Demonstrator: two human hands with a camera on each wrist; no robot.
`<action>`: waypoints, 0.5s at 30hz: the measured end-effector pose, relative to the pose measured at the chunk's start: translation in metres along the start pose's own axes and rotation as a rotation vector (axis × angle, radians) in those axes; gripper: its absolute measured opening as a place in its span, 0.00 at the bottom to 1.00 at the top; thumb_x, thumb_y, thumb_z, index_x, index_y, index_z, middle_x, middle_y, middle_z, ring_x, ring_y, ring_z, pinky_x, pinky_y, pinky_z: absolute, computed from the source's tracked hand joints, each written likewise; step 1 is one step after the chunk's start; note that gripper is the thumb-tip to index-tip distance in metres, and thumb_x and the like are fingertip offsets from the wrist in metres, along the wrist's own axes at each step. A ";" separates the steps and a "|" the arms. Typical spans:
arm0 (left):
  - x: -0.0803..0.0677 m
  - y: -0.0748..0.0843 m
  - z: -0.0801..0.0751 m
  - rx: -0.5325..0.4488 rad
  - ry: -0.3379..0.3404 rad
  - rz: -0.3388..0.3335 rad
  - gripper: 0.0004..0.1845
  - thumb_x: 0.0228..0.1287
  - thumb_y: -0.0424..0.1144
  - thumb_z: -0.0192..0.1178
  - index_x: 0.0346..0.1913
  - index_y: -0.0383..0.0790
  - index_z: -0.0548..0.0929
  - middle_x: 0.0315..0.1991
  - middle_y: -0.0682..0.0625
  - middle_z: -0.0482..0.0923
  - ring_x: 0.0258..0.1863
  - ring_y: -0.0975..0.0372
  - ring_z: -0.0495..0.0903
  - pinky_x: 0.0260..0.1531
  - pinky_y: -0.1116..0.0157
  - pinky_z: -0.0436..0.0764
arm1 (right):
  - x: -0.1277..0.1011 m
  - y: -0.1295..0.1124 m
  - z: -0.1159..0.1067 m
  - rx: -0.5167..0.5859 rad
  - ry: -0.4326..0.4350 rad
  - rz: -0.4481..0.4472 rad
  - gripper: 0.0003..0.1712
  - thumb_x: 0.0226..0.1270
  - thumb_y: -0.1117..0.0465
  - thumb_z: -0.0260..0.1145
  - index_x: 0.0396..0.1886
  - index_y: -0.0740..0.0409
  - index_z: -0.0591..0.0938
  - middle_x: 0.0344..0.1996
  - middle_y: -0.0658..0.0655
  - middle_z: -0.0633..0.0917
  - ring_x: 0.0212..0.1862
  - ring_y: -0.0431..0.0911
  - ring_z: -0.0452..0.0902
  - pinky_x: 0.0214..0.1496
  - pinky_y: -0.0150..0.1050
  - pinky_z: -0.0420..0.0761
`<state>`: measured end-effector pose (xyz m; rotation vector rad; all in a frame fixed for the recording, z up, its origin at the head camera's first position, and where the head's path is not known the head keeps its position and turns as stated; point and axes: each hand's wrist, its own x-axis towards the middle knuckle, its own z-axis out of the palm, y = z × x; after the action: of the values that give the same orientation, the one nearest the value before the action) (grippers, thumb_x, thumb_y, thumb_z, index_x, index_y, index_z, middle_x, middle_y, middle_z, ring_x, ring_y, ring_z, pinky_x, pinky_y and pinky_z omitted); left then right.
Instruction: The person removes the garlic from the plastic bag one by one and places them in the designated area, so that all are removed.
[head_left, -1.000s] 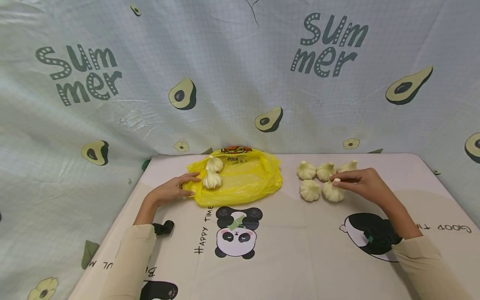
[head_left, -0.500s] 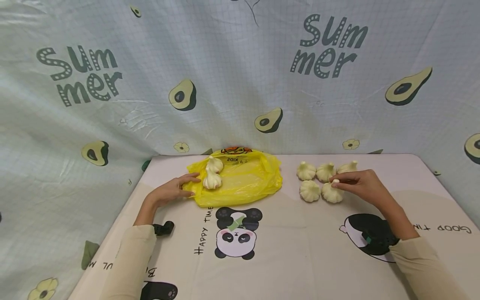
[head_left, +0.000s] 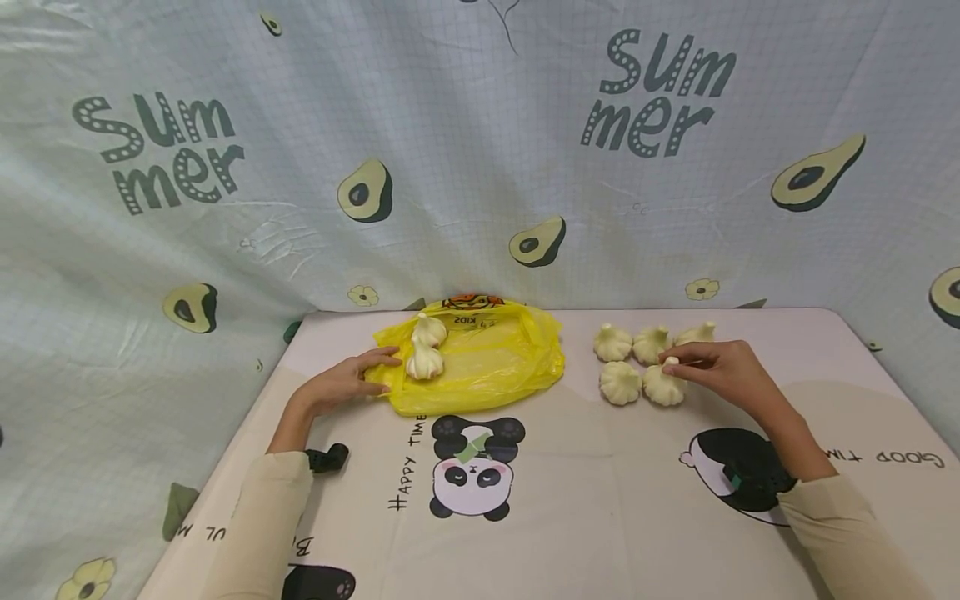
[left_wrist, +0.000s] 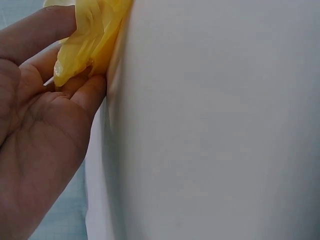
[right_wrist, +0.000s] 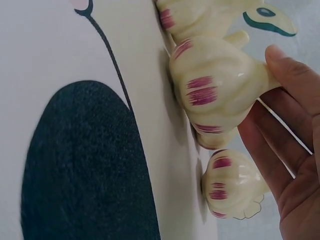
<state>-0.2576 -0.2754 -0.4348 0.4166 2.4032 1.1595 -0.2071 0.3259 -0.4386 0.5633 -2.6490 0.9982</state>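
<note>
My right hand (head_left: 716, 371) pinches the stem of a garlic bulb (head_left: 664, 387) between thumb and fingers. The bulb is pale cream with pink streaks, seen large in the right wrist view. Several other garlic bulbs (head_left: 620, 382) sit close around it in two rows. At the left, a yellow plastic bag (head_left: 495, 358) lies spread on the table with two garlic bulbs (head_left: 425, 360) on its left part. My left hand (head_left: 341, 385) holds the bag's left edge; gathered yellow plastic (left_wrist: 87, 45) shows between the fingers in the left wrist view.
The table (head_left: 555, 517) has a pale cover printed with pandas and lettering. Behind it hangs a light curtain (head_left: 465, 150) with avocado prints. A black wrist camera (head_left: 327, 456) sits at the left wrist.
Over the last second the right wrist and sleeve have shifted very slightly to the left, the fingers staying on the same garlic bulb. The left hand and bag stay in place.
</note>
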 end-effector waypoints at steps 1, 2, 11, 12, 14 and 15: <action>0.000 0.000 0.000 0.000 0.000 -0.002 0.28 0.67 0.31 0.63 0.70 0.32 0.73 0.81 0.41 0.49 0.80 0.41 0.36 0.75 0.36 0.40 | 0.000 0.000 0.000 0.009 -0.007 -0.001 0.13 0.62 0.59 0.76 0.46 0.55 0.91 0.39 0.56 0.91 0.37 0.26 0.82 0.35 0.25 0.82; 0.000 0.000 0.000 0.000 0.000 -0.002 0.28 0.68 0.31 0.63 0.70 0.33 0.73 0.81 0.41 0.49 0.80 0.41 0.36 0.74 0.36 0.40 | 0.000 0.000 0.000 0.017 -0.015 -0.003 0.13 0.62 0.59 0.76 0.47 0.54 0.90 0.40 0.56 0.91 0.38 0.26 0.82 0.36 0.24 0.82; 0.000 0.000 0.000 0.006 0.001 0.003 0.29 0.68 0.32 0.63 0.70 0.33 0.73 0.81 0.41 0.49 0.80 0.41 0.37 0.74 0.35 0.40 | -0.001 0.001 -0.008 -0.037 -0.069 -0.039 0.13 0.67 0.62 0.72 0.50 0.57 0.90 0.44 0.59 0.90 0.40 0.26 0.80 0.36 0.29 0.82; 0.000 -0.001 0.000 0.006 0.002 0.005 0.29 0.68 0.32 0.63 0.70 0.33 0.73 0.81 0.41 0.49 0.80 0.41 0.36 0.74 0.35 0.40 | -0.001 0.001 -0.008 -0.036 -0.069 -0.042 0.12 0.67 0.62 0.72 0.49 0.57 0.90 0.44 0.59 0.90 0.40 0.26 0.80 0.36 0.29 0.82; 0.000 -0.001 0.001 0.008 0.002 0.008 0.28 0.68 0.32 0.63 0.70 0.32 0.73 0.81 0.41 0.49 0.80 0.41 0.37 0.74 0.35 0.40 | -0.001 0.001 -0.007 -0.032 -0.067 -0.053 0.12 0.66 0.63 0.72 0.49 0.57 0.90 0.43 0.58 0.91 0.39 0.26 0.80 0.35 0.29 0.83; 0.000 -0.001 0.000 0.010 0.002 0.009 0.28 0.68 0.32 0.63 0.70 0.32 0.73 0.81 0.40 0.49 0.80 0.41 0.37 0.74 0.35 0.40 | -0.001 0.001 -0.007 -0.030 -0.066 -0.060 0.12 0.66 0.63 0.72 0.48 0.57 0.90 0.43 0.58 0.91 0.39 0.27 0.80 0.35 0.29 0.83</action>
<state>-0.2573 -0.2757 -0.4358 0.4295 2.4120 1.1532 -0.2057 0.3315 -0.4342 0.6765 -2.6824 0.9367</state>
